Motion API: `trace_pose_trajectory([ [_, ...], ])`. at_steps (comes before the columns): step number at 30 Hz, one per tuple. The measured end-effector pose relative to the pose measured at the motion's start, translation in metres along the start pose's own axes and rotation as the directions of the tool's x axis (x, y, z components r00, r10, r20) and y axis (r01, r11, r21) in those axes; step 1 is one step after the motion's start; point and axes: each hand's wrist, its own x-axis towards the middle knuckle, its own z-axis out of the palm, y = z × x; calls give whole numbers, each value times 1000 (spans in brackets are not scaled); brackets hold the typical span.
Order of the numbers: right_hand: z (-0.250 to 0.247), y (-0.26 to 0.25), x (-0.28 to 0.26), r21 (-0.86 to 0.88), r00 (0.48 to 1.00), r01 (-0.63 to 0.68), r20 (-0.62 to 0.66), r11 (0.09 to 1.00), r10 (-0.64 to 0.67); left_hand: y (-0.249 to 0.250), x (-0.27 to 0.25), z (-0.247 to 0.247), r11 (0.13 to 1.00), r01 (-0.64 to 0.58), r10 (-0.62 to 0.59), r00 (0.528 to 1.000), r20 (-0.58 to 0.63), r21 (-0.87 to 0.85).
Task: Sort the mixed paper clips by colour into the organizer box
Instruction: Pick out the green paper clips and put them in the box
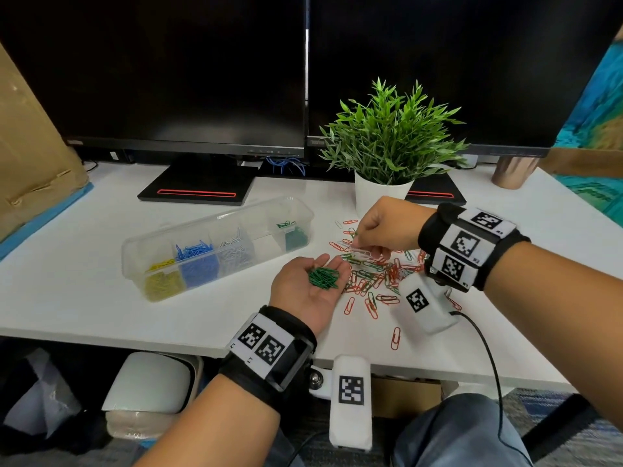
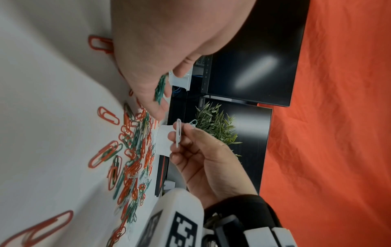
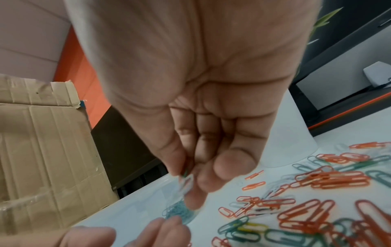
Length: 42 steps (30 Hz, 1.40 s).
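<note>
While left hand lies cupped palm-up under green clips | right hand pinches white clip lengthwise, just right | organizer box nearer left hand.

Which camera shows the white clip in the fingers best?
The left wrist view: the white clip stands sharp and whole, pinched in the right hand. The head view shows the clip small under the fingers. The right wrist view shows it blurred, half hidden behind the fingertips.
</note>
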Motion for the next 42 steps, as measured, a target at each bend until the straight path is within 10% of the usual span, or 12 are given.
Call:
trace_pose_trajectory([
  [18, 11, -16, 19, -351, 986, 94, -96, 931, -136, 4, -8, 4, 999, -43, 42, 998, -38, -26],
  [23, 19, 0, 36, -590, 992, 121, 87, 798, -87, 9, -9, -1, 999, -42, 40, 996, -74, -28],
  [37, 34, 5, 44, -736, 996, 79, 80, 672, -29, 10, -14, -5, 998, -41, 37, 997, -68, -55],
  [42, 32, 12, 45, -644, 992, 27, 109, 765, 57, 8, -20, -3, 998, -48, 45, 997, -57, -40],
])
